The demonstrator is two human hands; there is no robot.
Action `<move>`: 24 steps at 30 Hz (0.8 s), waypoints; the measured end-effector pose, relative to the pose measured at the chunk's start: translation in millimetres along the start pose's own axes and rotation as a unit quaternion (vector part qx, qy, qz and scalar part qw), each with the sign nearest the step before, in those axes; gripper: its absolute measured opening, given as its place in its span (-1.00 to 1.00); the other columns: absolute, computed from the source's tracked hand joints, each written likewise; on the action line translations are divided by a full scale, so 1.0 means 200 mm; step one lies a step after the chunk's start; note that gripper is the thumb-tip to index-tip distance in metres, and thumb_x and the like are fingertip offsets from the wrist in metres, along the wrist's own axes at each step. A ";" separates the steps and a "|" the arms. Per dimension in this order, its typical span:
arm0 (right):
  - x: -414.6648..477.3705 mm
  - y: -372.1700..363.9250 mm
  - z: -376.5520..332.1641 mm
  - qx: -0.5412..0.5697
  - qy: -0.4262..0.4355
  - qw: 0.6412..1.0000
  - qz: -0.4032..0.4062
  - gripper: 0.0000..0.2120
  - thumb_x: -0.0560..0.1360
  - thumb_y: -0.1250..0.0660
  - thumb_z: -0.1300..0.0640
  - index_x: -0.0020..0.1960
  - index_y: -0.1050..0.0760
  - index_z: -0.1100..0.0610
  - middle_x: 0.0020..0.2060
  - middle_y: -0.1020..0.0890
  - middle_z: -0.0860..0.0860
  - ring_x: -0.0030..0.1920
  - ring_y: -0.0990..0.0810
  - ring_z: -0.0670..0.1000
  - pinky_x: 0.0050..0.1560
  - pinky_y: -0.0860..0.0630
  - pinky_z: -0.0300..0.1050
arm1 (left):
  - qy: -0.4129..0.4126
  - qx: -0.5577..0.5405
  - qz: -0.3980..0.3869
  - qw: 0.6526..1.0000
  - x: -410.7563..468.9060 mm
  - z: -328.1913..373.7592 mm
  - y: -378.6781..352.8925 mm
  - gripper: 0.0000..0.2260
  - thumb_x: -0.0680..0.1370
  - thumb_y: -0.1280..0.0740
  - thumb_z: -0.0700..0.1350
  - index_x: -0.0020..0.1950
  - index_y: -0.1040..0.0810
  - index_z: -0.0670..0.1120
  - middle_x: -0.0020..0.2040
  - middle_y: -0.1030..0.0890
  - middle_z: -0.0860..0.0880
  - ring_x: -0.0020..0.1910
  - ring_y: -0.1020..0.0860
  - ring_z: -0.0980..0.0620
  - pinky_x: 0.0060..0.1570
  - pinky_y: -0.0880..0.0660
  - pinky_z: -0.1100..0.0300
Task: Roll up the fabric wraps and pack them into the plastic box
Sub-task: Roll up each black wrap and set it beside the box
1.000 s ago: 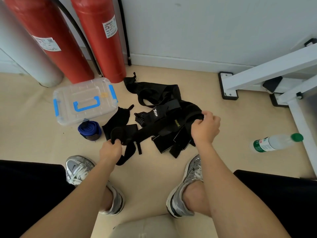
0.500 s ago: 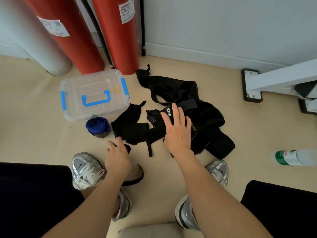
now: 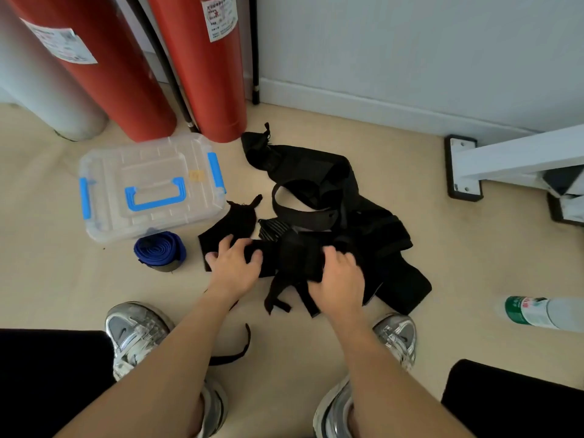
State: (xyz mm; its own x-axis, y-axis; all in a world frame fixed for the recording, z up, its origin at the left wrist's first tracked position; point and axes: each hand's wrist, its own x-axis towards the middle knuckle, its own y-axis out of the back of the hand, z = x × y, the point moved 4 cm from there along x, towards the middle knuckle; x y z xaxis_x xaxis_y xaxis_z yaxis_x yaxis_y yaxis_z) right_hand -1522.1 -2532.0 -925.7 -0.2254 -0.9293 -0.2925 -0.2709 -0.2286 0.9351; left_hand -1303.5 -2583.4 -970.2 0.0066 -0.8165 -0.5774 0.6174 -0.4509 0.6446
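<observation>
**Lid on, wraps in a tangle**

Two red cylinders (image 3: 202,74) stand well beyond my fingers, out of the work. The black wraps (image 3: 344,200) sprawl in one heap on the floor (image 3: 316,343), from under both hands out past the fingertips. My left hand (image 3: 234,270) lies on a flat end of the heap, fingers spread and uncurled, pressing down. My right hand (image 3: 341,279) has its fingers curled over a bunched fold, and as far as the blur lets me judge they grip it. The plastic box (image 3: 151,188) sits up and left of the left fingers with its lid on and blue latches down. A blue wrap (image 3: 159,249), already rolled, rests against the box's near side.

I think the main risk is the interlaced straps. Pulling one could drag the whole heap, or two could get wound together. A slack roll would spring open. The loose strap (image 3: 234,352) behind my left fingers could catch under a shoe. The bottle (image 3: 537,311), well right of the right fingers, might get nudged and roll.

The cylinders' white labels and the bottle's green one carry print too small to read. I see no legible writing on the wraps.
</observation>
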 end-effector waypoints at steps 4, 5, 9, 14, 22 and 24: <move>-0.14 -0.12 -0.04 0.034 -0.009 0.999 -0.019 -0.23 0.42 -0.52 -0.14 0.53 -0.36 0.09 0.29 -0.58 0.03 0.32 -0.52 0.12 0.35 -0.51 0.07 | -0.023 -0.113 -0.073 0.991 0.01 0.11 -0.03 -0.61 0.59 -0.27 0.43 0.28 -0.62 0.28 0.69 -0.30 0.01 0.71 -0.05 -0.13 0.61 -0.05 -0.17; -0.15 -0.13 -0.05 0.053 -0.004 0.998 -0.025 -0.19 0.39 -0.48 -0.19 0.54 -0.34 0.08 0.30 -0.57 0.02 0.33 -0.51 0.11 0.37 -0.50 0.06 | -0.024 -0.125 -0.097 0.987 -0.01 0.12 -0.04 -0.52 0.52 -0.29 0.51 0.28 -0.63 0.27 0.69 -0.28 0.03 0.71 -0.01 -0.16 0.58 -0.10 -0.19; -0.13 -0.09 -0.02 0.080 0.036 0.994 -0.060 -0.10 0.34 -0.23 -0.44 0.54 -0.37 0.04 0.25 -0.60 -0.06 0.29 -0.54 0.04 0.24 -0.56 0.00 | -0.037 -0.117 -0.130 0.984 -0.06 0.16 -0.07 -0.35 0.36 -0.33 0.63 0.29 -0.64 0.28 0.74 -0.15 0.04 0.70 0.10 -0.21 0.59 -0.12 -0.27; -0.02 0.03 0.02 0.085 0.078 0.986 -0.124 -0.29 0.45 -0.19 -0.57 0.30 -0.55 -0.05 -0.15 -0.67 -0.15 -0.12 -0.68 -0.09 -0.07 -0.67 -0.04 | -0.048 -0.035 -0.088 0.994 -0.02 0.20 -0.10 -0.63 0.62 -0.33 0.37 0.14 -0.68 0.13 0.73 -0.22 -0.09 0.72 0.00 -0.24 0.61 -0.05 -0.18; 0.29 0.22 -0.17 0.025 0.106 0.991 0.072 -0.76 0.67 -0.39 0.14 0.33 -0.63 0.05 0.18 -0.62 0.03 0.18 -0.61 0.04 0.22 -0.56 -0.03 | -0.033 0.024 0.129 0.991 -0.14 0.08 0.00 -0.77 0.69 -0.34 0.10 0.13 -0.58 -0.06 0.20 -0.52 -0.11 0.27 -0.49 -0.20 0.25 -0.44 -0.04; 0.35 0.17 -0.20 -0.056 0.132 0.990 -0.012 -0.53 0.59 -0.50 0.18 0.48 -0.54 0.04 0.32 -0.59 0.06 0.35 -0.55 0.10 0.45 -0.45 0.08 | 0.004 0.141 0.182 0.973 -0.21 0.01 0.05 -0.79 0.65 -0.35 0.00 0.15 -0.55 -0.13 0.19 -0.51 -0.19 0.22 -0.45 -0.28 0.18 -0.43 -0.14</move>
State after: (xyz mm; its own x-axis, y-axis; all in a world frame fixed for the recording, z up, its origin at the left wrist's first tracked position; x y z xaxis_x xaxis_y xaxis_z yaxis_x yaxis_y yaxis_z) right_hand -1509.7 -2617.3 -906.0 0.0361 -0.9633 -0.2662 -0.1641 -0.2684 0.9492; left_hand -1299.0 -2554.1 -939.1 0.1908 -0.9386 -0.2874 0.3332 -0.2135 0.9184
